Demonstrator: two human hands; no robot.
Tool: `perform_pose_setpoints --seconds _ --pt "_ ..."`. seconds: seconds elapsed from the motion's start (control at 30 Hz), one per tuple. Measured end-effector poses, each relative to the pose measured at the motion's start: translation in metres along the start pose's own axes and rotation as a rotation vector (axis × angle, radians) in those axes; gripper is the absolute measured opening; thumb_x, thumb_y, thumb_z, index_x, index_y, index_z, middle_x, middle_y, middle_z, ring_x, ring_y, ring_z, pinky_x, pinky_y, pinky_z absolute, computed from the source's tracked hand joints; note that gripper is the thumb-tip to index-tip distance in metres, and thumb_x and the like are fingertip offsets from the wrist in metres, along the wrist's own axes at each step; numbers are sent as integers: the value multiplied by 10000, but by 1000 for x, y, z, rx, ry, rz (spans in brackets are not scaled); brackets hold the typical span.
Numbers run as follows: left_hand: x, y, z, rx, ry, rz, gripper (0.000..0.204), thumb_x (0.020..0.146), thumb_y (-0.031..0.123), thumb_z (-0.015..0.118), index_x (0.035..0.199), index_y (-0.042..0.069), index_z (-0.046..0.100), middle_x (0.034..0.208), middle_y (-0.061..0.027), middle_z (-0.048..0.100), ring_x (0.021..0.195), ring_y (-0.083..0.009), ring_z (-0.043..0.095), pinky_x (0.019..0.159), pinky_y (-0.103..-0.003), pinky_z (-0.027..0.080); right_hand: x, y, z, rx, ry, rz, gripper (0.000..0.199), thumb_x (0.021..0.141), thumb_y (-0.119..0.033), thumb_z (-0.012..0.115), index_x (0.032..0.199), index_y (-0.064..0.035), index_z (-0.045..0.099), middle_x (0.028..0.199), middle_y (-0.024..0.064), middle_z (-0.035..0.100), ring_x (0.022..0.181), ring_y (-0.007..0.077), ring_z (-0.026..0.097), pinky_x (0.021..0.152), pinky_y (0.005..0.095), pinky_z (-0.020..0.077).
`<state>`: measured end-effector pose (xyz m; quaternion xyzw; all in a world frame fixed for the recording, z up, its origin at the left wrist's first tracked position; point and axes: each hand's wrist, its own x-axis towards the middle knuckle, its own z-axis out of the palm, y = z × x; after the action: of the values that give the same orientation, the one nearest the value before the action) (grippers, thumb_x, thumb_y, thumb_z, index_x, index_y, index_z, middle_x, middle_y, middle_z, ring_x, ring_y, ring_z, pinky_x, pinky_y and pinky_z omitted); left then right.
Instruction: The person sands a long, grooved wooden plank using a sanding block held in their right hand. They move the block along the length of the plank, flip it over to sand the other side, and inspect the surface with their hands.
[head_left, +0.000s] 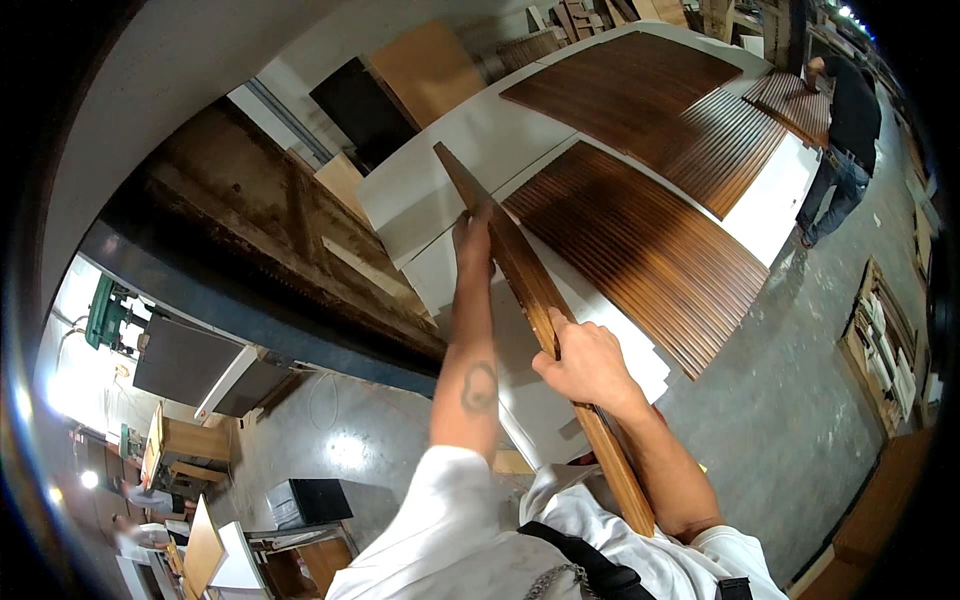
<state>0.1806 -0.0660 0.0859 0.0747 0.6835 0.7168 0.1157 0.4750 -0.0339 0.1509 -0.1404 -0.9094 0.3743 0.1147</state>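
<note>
Wooden plank (522, 266) — both our hands (585, 362) pinch it; shallow crate (851, 345) holds pale strips (888, 350) — ribbed panel (640, 255) reaches tabletop (780, 205) edge.

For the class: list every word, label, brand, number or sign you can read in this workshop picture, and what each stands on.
None can be read.
Long wooden plank in the right hand: no lettering seen.
Ribbed brown panel nearest the plank: no lettering seen.
Green machine, left background: too small and blurred to tell.
</note>
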Motion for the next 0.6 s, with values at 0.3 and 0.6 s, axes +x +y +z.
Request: perform_pose_setpoints --seconds 0.3,0.6 --pt "-28 38 -3 61 -271 30 756 994 393 624 1574 49 281 1563 -168 381 1390 -350 415 1113 -494 352 1 9 -10 29 -30 44 684 766 -239 649 1300 169 523 700 305 650 707 460 676 743 504 552" --pt "-42 30 17 -21 -95 -6 688 1003 310 616 1543 -4 330 1492 -162 464 1320 -285 466 1105 -377 366 -2 10 -13 73 -4 0 676 753 -218 648 1277 189 518 696 312 643 703 467 672 749 505 546"
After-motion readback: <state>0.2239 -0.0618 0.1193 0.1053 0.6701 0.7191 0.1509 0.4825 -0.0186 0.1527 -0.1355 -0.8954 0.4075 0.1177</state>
